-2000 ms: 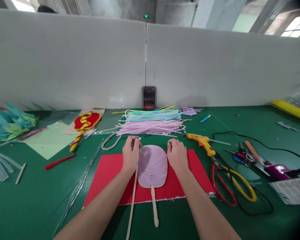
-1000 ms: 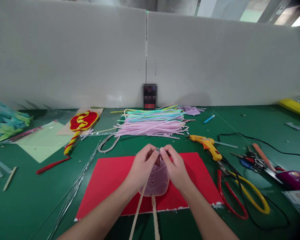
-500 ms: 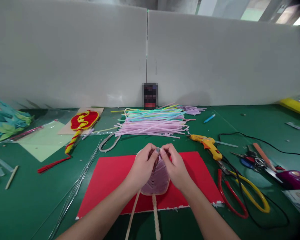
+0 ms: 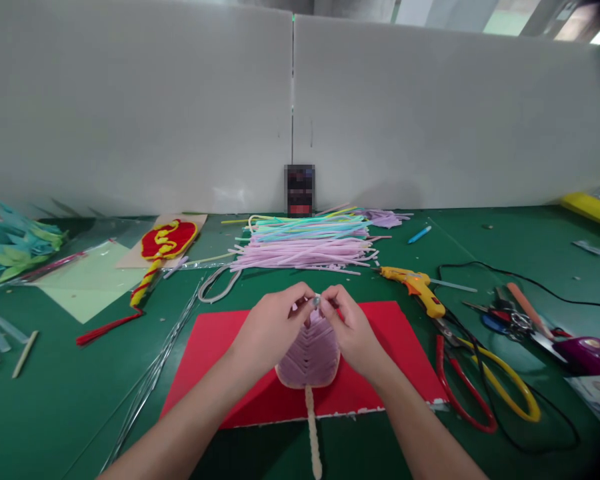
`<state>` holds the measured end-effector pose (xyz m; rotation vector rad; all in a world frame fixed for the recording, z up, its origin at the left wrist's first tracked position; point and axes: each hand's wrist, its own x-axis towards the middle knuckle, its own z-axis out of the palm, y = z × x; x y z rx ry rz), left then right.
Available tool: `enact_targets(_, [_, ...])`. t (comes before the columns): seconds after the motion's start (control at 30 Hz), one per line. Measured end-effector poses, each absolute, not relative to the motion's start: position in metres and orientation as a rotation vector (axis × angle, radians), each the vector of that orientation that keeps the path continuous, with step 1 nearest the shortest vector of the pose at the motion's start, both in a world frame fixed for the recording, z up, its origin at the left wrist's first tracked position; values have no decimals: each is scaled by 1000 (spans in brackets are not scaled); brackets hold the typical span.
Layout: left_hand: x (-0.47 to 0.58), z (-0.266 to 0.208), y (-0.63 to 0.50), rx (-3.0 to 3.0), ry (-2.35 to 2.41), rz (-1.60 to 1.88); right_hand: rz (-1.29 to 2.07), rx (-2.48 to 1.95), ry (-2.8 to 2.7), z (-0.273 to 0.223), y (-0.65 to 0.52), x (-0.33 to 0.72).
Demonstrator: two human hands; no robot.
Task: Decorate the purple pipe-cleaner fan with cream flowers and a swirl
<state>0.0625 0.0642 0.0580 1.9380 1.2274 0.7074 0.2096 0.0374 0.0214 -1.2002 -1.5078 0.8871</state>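
Note:
A purple fan (image 4: 307, 357) of pipe cleaners, with a pale rim and a twisted cream handle (image 4: 313, 433), lies on a red sheet (image 4: 380, 347). My left hand (image 4: 280, 320) and my right hand (image 4: 347, 327) meet at the fan's upper tip, thumbs and forefingers pinched together. Both seem closed on that tip, where a small bit of pale pipe cleaner shows between the fingers. The fingers hide most of the top edge.
Lilac and mint pipe cleaners (image 4: 305, 252) lie behind the sheet. To the right are a yellow glue gun (image 4: 415, 287), pliers with red and yellow handles (image 4: 505, 380) and purple-handled scissors (image 4: 587, 353). A red-and-yellow fan (image 4: 169, 240) and wires (image 4: 153, 373) lie left.
My left hand has turned slightly and its wrist shifted left, uncovering more of the purple fan. The loose cream strand that hung beside the handle no longer shows there.

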Motion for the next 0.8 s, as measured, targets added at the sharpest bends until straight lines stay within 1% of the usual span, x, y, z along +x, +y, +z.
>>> enact_targets(0.3, [70, 55, 61, 1814, 1217, 852, 1025, -1179, -1468, 22, 36, 205])
enact_targets(0.57, [68, 53, 62, 1879, 1266, 729, 1026, -1199, -1513, 20, 35, 206])
enact_targets(0.8, [67, 54, 65, 1886, 1256, 665, 1152, -1095, -1465, 22, 35, 209])
